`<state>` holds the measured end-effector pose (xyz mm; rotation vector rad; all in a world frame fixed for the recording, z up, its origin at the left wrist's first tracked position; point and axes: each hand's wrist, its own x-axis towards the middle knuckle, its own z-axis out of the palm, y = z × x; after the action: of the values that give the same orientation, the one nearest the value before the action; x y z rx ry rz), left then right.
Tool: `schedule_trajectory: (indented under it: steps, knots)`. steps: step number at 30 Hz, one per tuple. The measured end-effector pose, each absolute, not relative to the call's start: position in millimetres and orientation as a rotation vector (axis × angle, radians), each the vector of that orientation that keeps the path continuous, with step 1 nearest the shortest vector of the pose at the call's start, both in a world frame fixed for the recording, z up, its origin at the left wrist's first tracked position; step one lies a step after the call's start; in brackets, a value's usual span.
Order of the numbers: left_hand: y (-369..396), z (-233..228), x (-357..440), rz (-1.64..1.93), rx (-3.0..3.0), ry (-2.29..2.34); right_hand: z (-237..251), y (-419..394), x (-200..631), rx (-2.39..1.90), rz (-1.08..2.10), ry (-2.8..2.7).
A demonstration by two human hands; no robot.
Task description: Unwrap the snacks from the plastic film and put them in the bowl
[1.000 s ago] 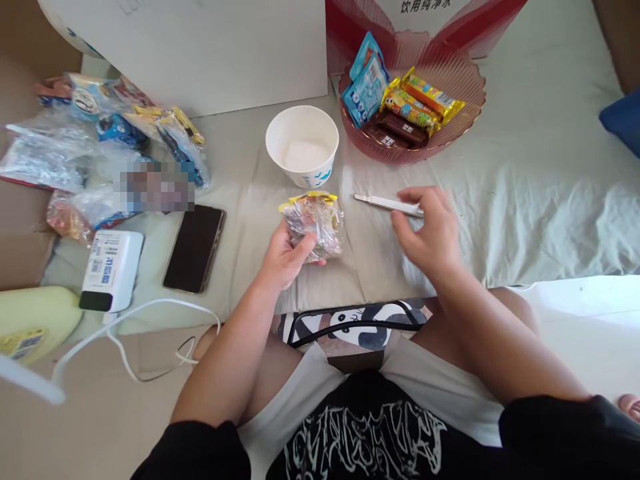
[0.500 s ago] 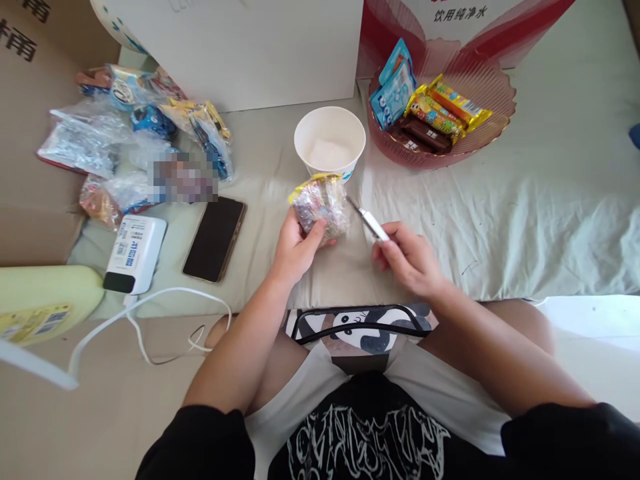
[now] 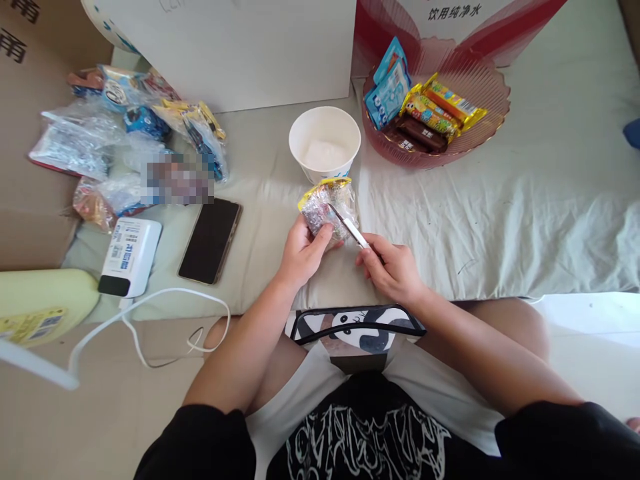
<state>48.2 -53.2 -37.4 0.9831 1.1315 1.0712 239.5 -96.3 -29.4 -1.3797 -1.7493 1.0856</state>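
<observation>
Clear plastic packet (image 3: 315, 209), yellow along its far edge, sits gripped in the left hand (image 3: 304, 255), near the white bowl (image 3: 299, 141). Rightward, a white-handled knife (image 3: 356, 234), its tip over the packet, contact unclear, is grasped by the right hand (image 3: 396, 270).

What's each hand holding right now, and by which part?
The left hand holds a crinkly plastic packet by its near end; the right hand holds a white-handled knife by the handle's rear end.
</observation>
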Motion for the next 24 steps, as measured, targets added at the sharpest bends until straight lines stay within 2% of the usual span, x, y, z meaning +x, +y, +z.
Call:
schedule_trajectory:
  steps: [13,24]
  knots:
    - [-52,-41,45,1.180,0.998,1.153,-23,-94,233,-1.447,0.916,-1.912]
    - [-35,-22,17,1.337,0.905,1.163,-14,-90,233,-1.444,1.005,-1.952]
